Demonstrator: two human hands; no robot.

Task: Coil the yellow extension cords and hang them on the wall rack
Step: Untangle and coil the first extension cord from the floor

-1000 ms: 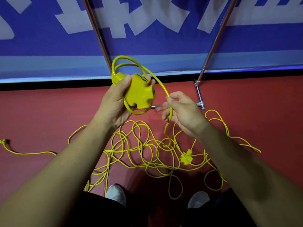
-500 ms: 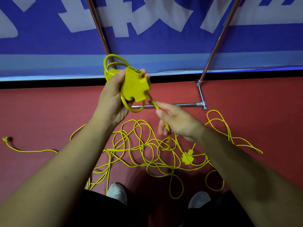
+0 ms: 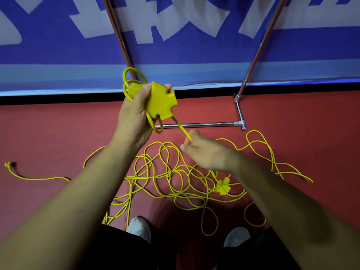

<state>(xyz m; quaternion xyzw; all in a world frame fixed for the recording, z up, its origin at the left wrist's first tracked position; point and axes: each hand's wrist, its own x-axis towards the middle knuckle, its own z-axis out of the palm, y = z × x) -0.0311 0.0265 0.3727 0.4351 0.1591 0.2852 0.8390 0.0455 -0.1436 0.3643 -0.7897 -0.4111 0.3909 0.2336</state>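
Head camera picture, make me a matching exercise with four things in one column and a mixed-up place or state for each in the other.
Column one:
1. left hand
2. right hand
3. plug
4. rack bar

Column two:
A. lies at the far left of the red floor
B. grips a socket block
C. silver, lies on the floor beyond the tangle
D. pinches a cord

Pairs: 1-B, 2-D, 3-A, 4-C.
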